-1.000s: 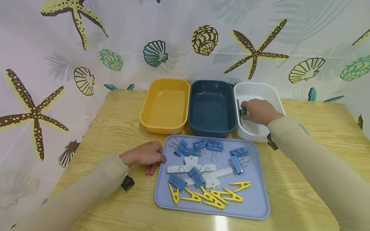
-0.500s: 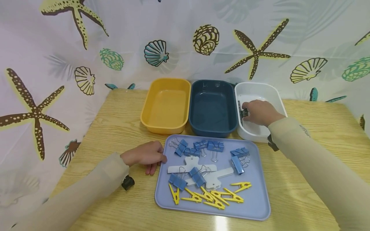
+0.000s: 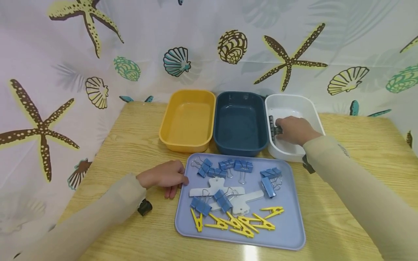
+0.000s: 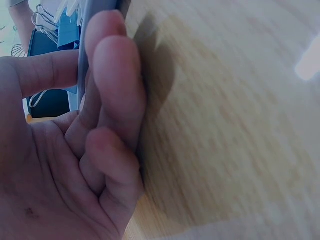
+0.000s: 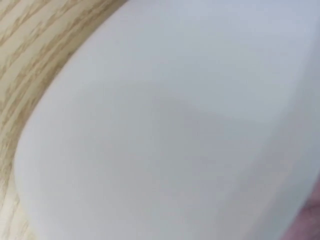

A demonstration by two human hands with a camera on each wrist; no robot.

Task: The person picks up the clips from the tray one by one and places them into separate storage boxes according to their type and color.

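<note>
Inside the white bin [image 3: 287, 100], my right hand [image 3: 295, 129] pinches a black wide-bar clip [image 3: 271, 130] by its handle, near the bin's left wall. The right wrist view is mostly filled by the outside of that white bin [image 5: 150, 140]; only a bit of hand shows at its lower right. My left hand [image 3: 164, 175] holds the left rim of a pale blue tray [image 3: 285, 232]. In the left wrist view the rim passes between the thumb [image 4: 50, 72] and the other curled fingers [image 4: 117, 70].
On the tray lie several blue binder clips [image 3: 243, 165], white wide-bar clips [image 3: 240, 206] and several yellow clothespins [image 3: 273, 210]. A yellow bin [image 3: 186, 146] and a dark blue bin [image 3: 240, 150] stand behind it, left of the white one. A patterned cloth [image 3: 202, 32] hangs at the back.
My right hand and the black clip have shifted slightly toward the front of the white bin. My left hand stays at the tray rim.
</note>
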